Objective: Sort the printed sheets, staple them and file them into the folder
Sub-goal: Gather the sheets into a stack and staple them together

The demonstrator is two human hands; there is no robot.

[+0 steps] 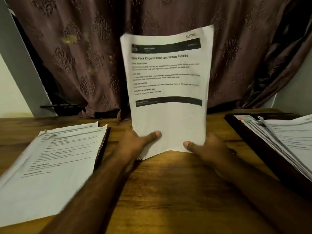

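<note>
Both hands hold a white printed paper stack (168, 92) upright above the brown wooden table (168, 183). Left hand (135, 146) and right hand (209, 147) pinch its bottom corners, thumbs in front, remaining fingers hidden behind. Another printed pile (50, 162) lies left; black folder (249, 137) right.

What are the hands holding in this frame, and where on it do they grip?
Both hands grip one upright stack of printed sheets at its bottom edge: left hand at the lower left corner, right hand at the lower right, thumbs on the front page.

A home room: a wooden table (168, 191) against a patterned brown curtain (84, 56).
</note>
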